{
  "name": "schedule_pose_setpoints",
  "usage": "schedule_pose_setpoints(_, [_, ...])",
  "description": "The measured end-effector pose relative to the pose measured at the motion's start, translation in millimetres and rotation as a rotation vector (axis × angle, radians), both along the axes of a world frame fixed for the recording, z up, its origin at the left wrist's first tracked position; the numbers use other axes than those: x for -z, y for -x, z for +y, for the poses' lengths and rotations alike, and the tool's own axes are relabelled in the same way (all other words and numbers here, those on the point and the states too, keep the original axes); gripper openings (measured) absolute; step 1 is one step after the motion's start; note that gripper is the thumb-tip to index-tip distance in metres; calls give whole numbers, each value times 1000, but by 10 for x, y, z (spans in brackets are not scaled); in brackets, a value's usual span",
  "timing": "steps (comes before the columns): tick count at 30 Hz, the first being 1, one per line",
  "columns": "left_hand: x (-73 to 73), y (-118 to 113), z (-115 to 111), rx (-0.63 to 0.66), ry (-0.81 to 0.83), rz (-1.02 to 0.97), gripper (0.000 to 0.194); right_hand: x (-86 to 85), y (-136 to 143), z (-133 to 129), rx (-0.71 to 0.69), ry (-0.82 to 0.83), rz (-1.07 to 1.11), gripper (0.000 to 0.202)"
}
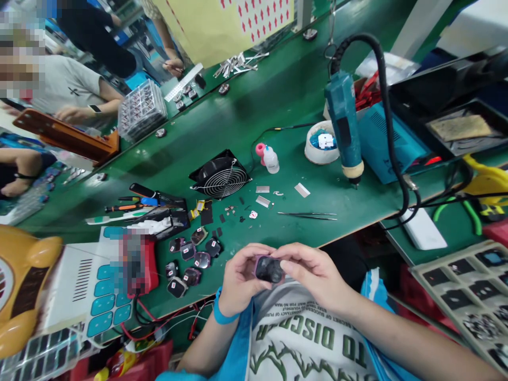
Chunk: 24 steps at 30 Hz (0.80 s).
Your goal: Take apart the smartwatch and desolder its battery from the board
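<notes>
A small purple-framed smartwatch case [269, 269] with a dark face is held between my two hands, close to my body at the bench's front edge. My left hand [244, 272] grips its left side, fingers behind and thumb below. On the other side, my right hand [307, 267] pinches it, with the thumb on the dark face. Several similar watch cases [202, 259], some with small white labels, lie to the left of my hands. Tweezers [307, 215] rest on the green bench beyond my right hand, near small loose parts [253, 214].
A black fan [220, 177] stands ahead, beside a small white bottle [271, 160]. A teal electric screwdriver [344, 124] hangs at the right by its cable. Left are a red meter [138, 262] and a tool holder [170, 211]. A parts tray [468, 288] sits right. Co-workers sit across the bench.
</notes>
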<state>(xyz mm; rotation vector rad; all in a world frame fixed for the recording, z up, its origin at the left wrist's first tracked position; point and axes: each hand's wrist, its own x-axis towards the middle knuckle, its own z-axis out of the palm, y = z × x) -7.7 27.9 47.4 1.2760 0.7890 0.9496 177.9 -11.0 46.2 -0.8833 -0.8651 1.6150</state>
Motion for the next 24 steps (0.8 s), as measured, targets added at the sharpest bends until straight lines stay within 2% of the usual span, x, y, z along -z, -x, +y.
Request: schedule_pose_setpoints(24, [22,-2,-40,-3,48,-39,43,15,22,-12,6,-8,8,21])
